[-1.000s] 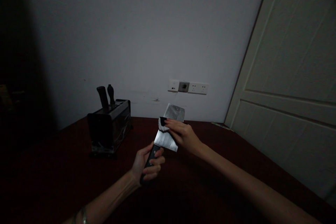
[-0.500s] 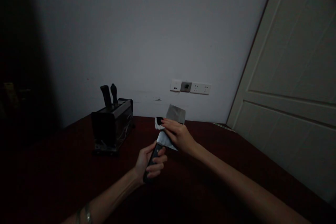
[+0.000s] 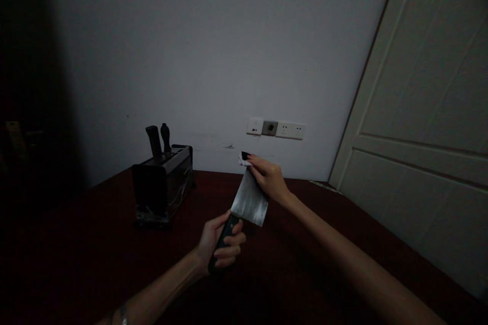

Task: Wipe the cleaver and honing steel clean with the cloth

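**Cloth (image 3: 244, 159) at the far end of a cleaver (image 3: 249, 200)**

The cleaver is held up above the bench (image 3: 208, 195), its blade slanting away toward the wall (image 3: 213, 61) and its broad face turned to view. The left hand (image 3: 209, 241) is wrapped around the dark handle (image 3: 222, 241), fingers curled over it. The right hand (image 3: 270, 177) has its fingers closed on the black-and-white cloth at the blade's far end; the hand and cloth cover that end, so how the cloth sits against the steel there cannot be told.

This looks like wiping in progress. The part of the blade nearer the handle is bare of cloth and carries paler streaks, but whether those are marks or reflected light is unclear, so how much has been wiped cannot be judged. The covered end seems to be where the work is now; the face turned away is out of sight.

To the left, well apart from the hands, a knife block (image 3: 149, 193) stands on the bench. Two dark knife handles, one nearer (image 3: 154, 141) and one farther (image 3: 165, 137), rise from its top; anything deeper inside is hidden. The cleaver is outside it, not yet put in any holder.

Beyond, wall sockets (image 3: 290, 131) sit low on the wall, and a pale door (image 3: 423, 127) closes off the right side.
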The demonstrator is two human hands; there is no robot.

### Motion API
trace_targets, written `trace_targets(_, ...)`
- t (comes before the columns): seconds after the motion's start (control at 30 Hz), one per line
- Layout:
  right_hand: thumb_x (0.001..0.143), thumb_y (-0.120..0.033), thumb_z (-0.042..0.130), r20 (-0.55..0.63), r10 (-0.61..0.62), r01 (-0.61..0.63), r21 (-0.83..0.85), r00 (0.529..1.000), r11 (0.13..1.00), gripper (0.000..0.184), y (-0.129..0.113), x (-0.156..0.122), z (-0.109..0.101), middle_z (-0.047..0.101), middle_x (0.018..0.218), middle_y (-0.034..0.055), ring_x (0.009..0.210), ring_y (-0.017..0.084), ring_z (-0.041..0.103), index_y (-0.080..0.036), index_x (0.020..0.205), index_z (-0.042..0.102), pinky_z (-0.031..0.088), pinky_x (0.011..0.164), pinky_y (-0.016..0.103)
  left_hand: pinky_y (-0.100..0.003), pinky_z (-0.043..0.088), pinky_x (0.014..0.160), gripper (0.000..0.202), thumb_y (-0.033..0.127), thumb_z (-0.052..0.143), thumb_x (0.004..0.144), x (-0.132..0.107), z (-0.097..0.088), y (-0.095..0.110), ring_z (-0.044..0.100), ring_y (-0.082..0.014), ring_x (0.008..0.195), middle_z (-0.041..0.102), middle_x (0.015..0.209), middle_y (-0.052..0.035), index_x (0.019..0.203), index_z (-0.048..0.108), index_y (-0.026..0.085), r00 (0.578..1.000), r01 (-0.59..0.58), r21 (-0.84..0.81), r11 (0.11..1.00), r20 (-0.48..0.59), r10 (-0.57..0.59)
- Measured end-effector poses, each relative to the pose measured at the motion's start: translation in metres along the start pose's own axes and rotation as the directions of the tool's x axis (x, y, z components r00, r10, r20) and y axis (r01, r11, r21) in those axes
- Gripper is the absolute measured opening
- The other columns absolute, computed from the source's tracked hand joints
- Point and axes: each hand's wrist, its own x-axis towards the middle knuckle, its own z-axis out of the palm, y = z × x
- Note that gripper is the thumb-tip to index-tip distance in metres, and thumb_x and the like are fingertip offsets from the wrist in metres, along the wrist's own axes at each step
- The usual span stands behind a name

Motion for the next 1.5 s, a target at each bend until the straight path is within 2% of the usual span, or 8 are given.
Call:
trace_targets(0.13, 0.082, -0.016, 0.049, -0.069, 0.035, -0.036, -0.007, 0.997, 0.999, 0.027, -0.006, -0.008, -0.002, 0.063, 0.114, 0.0073, 0.109, 0.020, 0.055, -0.022, 0.103, 0.064, 0.043, 0.096, 0.039, -0.013, 0.024, 0.025, 0.039, 0.043, 0.024, 0.089, -0.001, 0.001, 0.000, 0.020, -0.0025, 0.028, 0.032, 0.053, 0.0059, 0.074, 0.046, 0.014, 1.000, 0.021, 0.021, 1.000, -0.013, -0.021)
trace_targets(0.33, 0.084, -0.015, 0.046, 0.107, -0.085, 0.076, 0.089, 0.991, 0.993, 0.031, -0.046, -0.044, 0.007, 0.060, 0.117, 0.0077, 0.115, 0.018, 0.050, -0.021, 0.112, 0.059, 0.044, 0.096, 0.037, -0.014, 0.026, 0.025, 0.039, 0.045, 0.026, 0.088, -0.002, -0.004, 0.002, 0.021, -0.0025, 0.028, 0.033, 0.053, 0.0058, 0.074, 0.047, 0.015, 1.000, -0.003, 0.019, 1.000, -0.018, 0.003)
trace_targets(0.4, 0.084, -0.016, 0.046, 0.096, -0.087, 0.081, 0.067, 0.992, 0.994, 0.031, -0.041, -0.040, 0.005, 0.061, 0.116, 0.0078, 0.113, 0.018, 0.052, -0.021, 0.111, 0.059, 0.044, 0.095, 0.037, -0.014, 0.027, 0.025, 0.039, 0.045, 0.026, 0.088, -0.001, -0.004, 0.001, 0.021, -0.0026, 0.028, 0.033, 0.053, 0.0058, 0.075, 0.047, 0.015, 1.000, 0.009, 0.013, 1.000, -0.009, -0.009)
trace_targets(0.57, 0.082, -0.018, 0.049, -0.050, 0.026, -0.029, -0.060, 0.998, 0.998, 0.027, -0.001, -0.012, -0.011, 0.063, 0.112, 0.0070, 0.105, 0.019, 0.057, -0.023, 0.105, 0.062, 0.046, 0.092, 0.038, -0.014, 0.028, 0.025, 0.039, 0.043, 0.025, 0.089, -0.001, -0.002, 0.000, 0.022, -0.0025, 0.028, 0.033, 0.054, 0.0056, 0.075, 0.047, 0.014, 0.999, 0.051, 0.008, 0.999, 0.010, -0.051)
trace_targets(0.67, 0.081, -0.020, 0.050, -0.083, 0.054, -0.063, -0.115, 0.995, 0.991, 0.026, 0.017, -0.008, -0.023, 0.065, 0.109, 0.0060, 0.100, 0.020, 0.061, -0.024, 0.104, 0.063, 0.048, 0.089, 0.038, -0.014, 0.027, 0.025, 0.039, 0.043, 0.025, 0.089, -0.001, -0.002, 0.000, 0.022, -0.0023, 0.028, 0.033, 0.054, 0.0057, 0.076, 0.047, 0.014, 0.998, 0.052, 0.000, 0.999, 0.025, -0.052)
trace_targets(1.03, 0.083, -0.020, 0.050, -0.071, 0.008, -0.020, -0.165, 0.997, 0.986, 0.027, 0.023, -0.029, -0.046, 0.064, 0.112, 0.0071, 0.103, 0.020, 0.059, -0.022, 0.107, 0.062, 0.047, 0.091, 0.040, -0.013, 0.027, 0.025, 0.039, 0.043, 0.023, 0.090, -0.003, -0.002, 0.002, 0.021, -0.0020, 0.028, 0.033, 0.054, 0.0058, 0.074, 0.045, 0.015, 0.999, 0.033, 0.007, 0.999, 0.026, -0.033)
trace_targets(1.17, 0.084, -0.016, 0.047, -0.050, -0.025, 0.016, -0.162, 0.998, 0.987, 0.030, 0.013, -0.037, -0.041, 0.061, 0.116, 0.0085, 0.108, 0.020, 0.055, -0.022, 0.110, 0.060, 0.046, 0.093, 0.041, -0.013, 0.025, 0.024, 0.037, 0.043, 0.024, 0.090, -0.005, -0.003, 0.006, 0.020, -0.0019, 0.027, 0.032, 0.054, 0.0061, 0.074, 0.043, 0.015, 1.000, 0.011, 0.008, 1.000, 0.025, -0.011)
trace_targets(1.5, 0.083, -0.008, 0.045, 0.203, -0.155, 0.157, 0.004, 0.967, 0.988, 0.041, -0.043, -0.085, -0.023, 0.058, 0.120, 0.0095, 0.117, 0.018, 0.048, -0.021, 0.122, 0.050, 0.047, 0.094, 0.039, -0.013, 0.020, 0.022, 0.034, 0.039, 0.022, 0.091, -0.005, -0.002, 0.009, 0.014, -0.0015, 0.026, 0.031, 0.052, 0.0066, 0.071, 0.039, 0.016, 0.998, -0.054, -0.044, 0.998, 0.021, 0.055)
